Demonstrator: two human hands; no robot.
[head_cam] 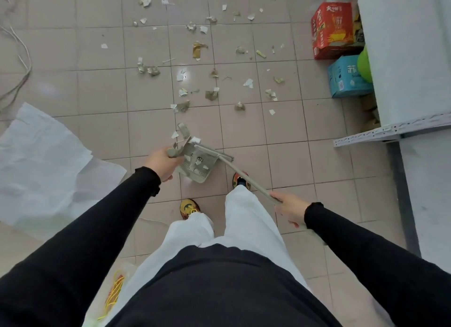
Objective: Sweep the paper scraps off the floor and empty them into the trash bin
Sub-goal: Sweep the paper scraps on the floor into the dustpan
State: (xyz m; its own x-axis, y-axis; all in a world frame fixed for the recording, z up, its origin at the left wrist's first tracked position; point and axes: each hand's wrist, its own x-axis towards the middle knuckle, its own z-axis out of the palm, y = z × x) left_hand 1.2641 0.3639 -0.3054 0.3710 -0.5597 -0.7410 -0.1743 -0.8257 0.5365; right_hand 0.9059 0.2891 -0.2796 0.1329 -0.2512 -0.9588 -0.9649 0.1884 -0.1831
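Paper scraps are littering a beige tiled floor; left hand is gripping a dustpan, right hand a broom handle.

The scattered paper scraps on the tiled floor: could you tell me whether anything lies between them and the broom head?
Nothing visible does. Bare beige tile separates the grey broom head and grey plastic dustpan from the nearest paper scraps; the cardboard boxes sit off to the right.
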